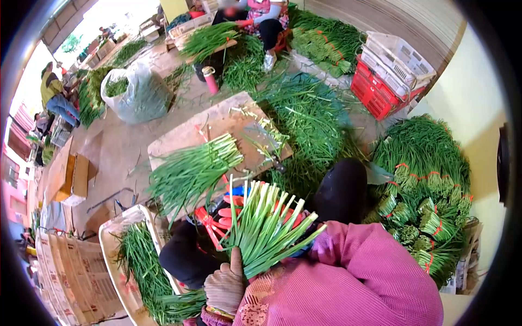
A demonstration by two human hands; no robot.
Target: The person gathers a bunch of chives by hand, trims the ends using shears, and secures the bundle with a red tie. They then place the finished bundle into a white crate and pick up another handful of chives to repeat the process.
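A loose bunch of garlic chives (266, 223) is in front of my chest, its pale cut ends fanned upward. My left hand (225, 285), in a grey-brown glove, is closed around its leafy lower part, thumb along the stalks. Behind the stalks, my right hand (231, 211) shows only in part, its red-coated glove fingers curled against the bunch. Red ties (208, 221) hang just left of those fingers. Beyond my knees, another pile of chives (198, 163) lies on a low wooden board (179, 130), with trimmed scraps beside it.
A white crate (109, 255) of chives stands at left. Tied bundles (429, 212) are stacked at right, below red and white crates (375, 89). Loose greens (304, 117) cover the floor beyond the board. A full plastic sack (141, 98) and a seated person (266, 22) are farther back.
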